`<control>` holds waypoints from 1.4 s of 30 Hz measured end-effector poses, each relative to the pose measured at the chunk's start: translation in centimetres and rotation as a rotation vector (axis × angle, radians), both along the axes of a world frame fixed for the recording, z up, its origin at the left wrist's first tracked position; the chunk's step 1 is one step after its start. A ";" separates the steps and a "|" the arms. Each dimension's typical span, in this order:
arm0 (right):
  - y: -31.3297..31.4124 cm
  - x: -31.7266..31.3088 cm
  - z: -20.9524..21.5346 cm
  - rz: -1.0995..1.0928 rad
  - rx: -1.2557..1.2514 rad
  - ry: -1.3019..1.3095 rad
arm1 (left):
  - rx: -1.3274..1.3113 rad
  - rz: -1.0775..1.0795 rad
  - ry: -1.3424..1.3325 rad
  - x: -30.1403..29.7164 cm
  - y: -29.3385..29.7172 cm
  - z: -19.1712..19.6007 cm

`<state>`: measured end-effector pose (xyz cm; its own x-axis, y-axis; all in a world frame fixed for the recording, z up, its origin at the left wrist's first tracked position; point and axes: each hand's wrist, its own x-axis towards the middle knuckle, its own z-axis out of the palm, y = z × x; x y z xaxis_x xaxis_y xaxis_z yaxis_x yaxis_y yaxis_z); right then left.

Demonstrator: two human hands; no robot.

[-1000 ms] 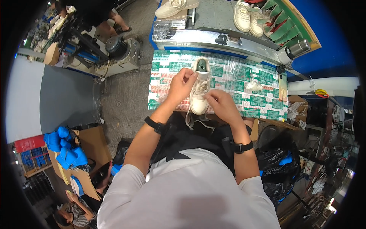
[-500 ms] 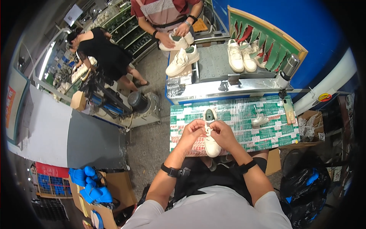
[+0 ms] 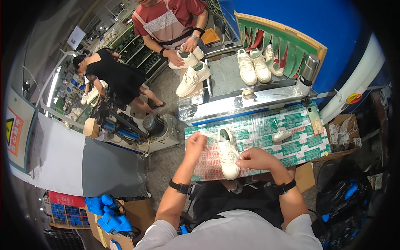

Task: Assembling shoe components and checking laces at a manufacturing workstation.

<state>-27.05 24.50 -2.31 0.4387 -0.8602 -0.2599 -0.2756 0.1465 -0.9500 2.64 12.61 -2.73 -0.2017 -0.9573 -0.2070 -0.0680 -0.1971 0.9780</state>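
A cream sneaker with a green lining lies on the table, its toe toward me. Left of the shoe's opening, my left hand is raised with its fingers pinched. A pale strand of shoelace, somewhat blurred, runs from those fingers toward the shoe. My right hand is closed in a pinch at the shoe's right side, close to the lacing. What lies between its fingertips is too small to make out.
The table has a green-and-white patterned cover. Toward its right lie a small bundle of white laces and a phone. Behind it, a metal-edged machine bed carries cream sneakers and a steel flask. Across from me, a person handles shoes.
My hands have moved apart from the middle of the lacing, the left outward to the left, the right to the shoe's right side. A strand of lace now stretches to the left.
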 end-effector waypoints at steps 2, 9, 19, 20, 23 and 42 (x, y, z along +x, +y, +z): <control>-0.8 -1.3 -1.4 0.025 -0.154 0.118 | 0.047 0.139 0.339 1.5 -1.7 0.3; -1.3 -5.4 -6.1 -0.677 -0.428 0.593 | 0.069 0.221 0.053 3.0 -4.5 -2.6; 1.4 -6.9 -11.9 -0.596 -0.571 0.983 | -0.124 -0.393 -0.251 -0.9 1.2 -5.3; 1.6 -6.7 -11.2 -0.691 -0.614 1.020 | -0.127 -0.394 -0.248 -0.7 1.2 -6.0; 1.9 -8.0 -12.1 -0.676 -0.647 1.109 | -0.234 -0.294 -0.334 -0.7 1.9 -7.2; 7.1 1.4 -6.8 -0.733 0.359 -1.012 | -0.022 -0.294 -0.256 4.2 -5.3 -6.8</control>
